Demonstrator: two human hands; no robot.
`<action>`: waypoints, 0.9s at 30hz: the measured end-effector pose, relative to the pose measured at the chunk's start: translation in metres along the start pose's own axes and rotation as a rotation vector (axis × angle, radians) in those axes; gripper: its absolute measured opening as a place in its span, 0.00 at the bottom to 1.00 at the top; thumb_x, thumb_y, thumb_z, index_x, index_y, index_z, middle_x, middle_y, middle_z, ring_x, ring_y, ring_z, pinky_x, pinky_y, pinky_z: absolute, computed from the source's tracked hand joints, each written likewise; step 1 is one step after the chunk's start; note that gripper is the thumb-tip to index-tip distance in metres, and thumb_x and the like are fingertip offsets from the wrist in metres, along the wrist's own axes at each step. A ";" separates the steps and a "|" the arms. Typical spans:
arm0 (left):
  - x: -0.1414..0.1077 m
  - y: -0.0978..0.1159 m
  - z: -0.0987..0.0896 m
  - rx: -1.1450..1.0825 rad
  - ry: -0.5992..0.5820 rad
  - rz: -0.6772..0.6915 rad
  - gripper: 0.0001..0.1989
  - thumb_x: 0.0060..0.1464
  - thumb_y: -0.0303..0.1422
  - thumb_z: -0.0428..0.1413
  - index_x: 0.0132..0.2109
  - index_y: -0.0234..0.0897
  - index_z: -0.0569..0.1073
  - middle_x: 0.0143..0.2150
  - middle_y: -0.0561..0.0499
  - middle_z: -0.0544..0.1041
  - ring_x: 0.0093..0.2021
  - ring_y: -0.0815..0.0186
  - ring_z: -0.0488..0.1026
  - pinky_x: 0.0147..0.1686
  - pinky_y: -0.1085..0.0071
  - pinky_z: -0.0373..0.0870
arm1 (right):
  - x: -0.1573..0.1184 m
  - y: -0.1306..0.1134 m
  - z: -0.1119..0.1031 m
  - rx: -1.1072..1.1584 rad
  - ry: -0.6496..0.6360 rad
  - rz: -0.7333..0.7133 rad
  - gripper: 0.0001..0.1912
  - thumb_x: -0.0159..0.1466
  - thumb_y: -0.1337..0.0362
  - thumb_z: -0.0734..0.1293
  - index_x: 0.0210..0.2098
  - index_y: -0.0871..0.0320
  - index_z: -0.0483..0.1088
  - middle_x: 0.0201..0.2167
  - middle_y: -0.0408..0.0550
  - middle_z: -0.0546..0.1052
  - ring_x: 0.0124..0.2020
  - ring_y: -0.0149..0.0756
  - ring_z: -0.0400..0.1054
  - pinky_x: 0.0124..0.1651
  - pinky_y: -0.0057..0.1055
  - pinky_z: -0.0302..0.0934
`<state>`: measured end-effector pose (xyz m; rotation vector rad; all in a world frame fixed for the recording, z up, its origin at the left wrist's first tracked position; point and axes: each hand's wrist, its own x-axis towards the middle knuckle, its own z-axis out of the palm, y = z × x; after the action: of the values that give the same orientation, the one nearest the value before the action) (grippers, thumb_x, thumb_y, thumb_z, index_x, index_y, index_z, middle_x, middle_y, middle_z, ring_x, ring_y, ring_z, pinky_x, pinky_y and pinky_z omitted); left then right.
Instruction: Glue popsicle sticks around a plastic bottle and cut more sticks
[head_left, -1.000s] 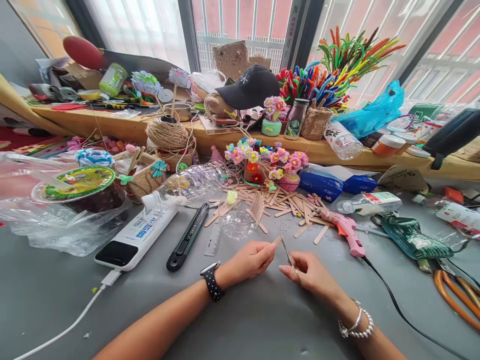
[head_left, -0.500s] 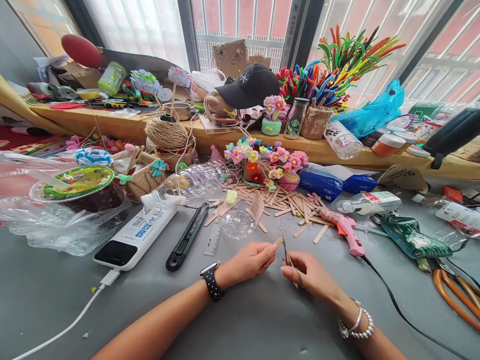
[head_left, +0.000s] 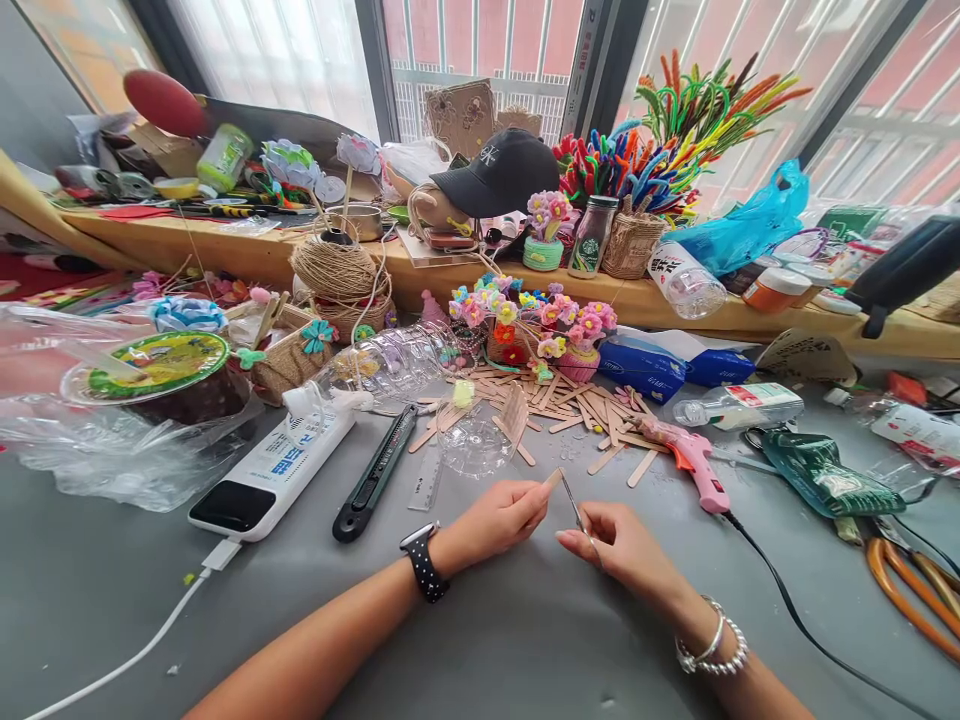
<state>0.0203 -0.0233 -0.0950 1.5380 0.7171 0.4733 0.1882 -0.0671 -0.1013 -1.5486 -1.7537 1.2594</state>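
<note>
My left hand, a dotted watch strap at its wrist, pinches a wooden craft stick whose tip sticks out past the fingers. Small metal scissors are in my right hand, with thumb and fingers at the handles. Their blade tips meet the end of the stick. Just beyond the hands stands a clear round plastic piece with a few joined sticks upright at its right edge. Behind it lies a heap of loose craft sticks.
A pink glue gun lies at the right, its black cord trailing forward. Left are a utility knife, a short clear ruler and a white power bank with cable. Orange-handled scissors lie far right. Flowers and bottles line the back.
The scissor blades look closer together than before, and my right hand has turned slightly. The stick in my left hand has shifted a little to the left.
</note>
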 end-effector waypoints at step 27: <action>-0.001 0.000 0.002 0.086 0.023 0.018 0.20 0.54 0.42 0.38 0.19 0.35 0.54 0.15 0.59 0.52 0.16 0.77 0.49 0.16 0.78 0.47 | 0.002 0.001 0.000 0.034 -0.068 -0.001 0.23 0.50 0.43 0.58 0.18 0.58 0.51 0.15 0.36 0.52 0.19 0.24 0.45 0.20 0.25 0.39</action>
<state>0.0208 -0.0250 -0.0946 1.6225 0.7501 0.4794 0.1885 -0.0657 -0.1028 -1.5025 -1.7653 1.3490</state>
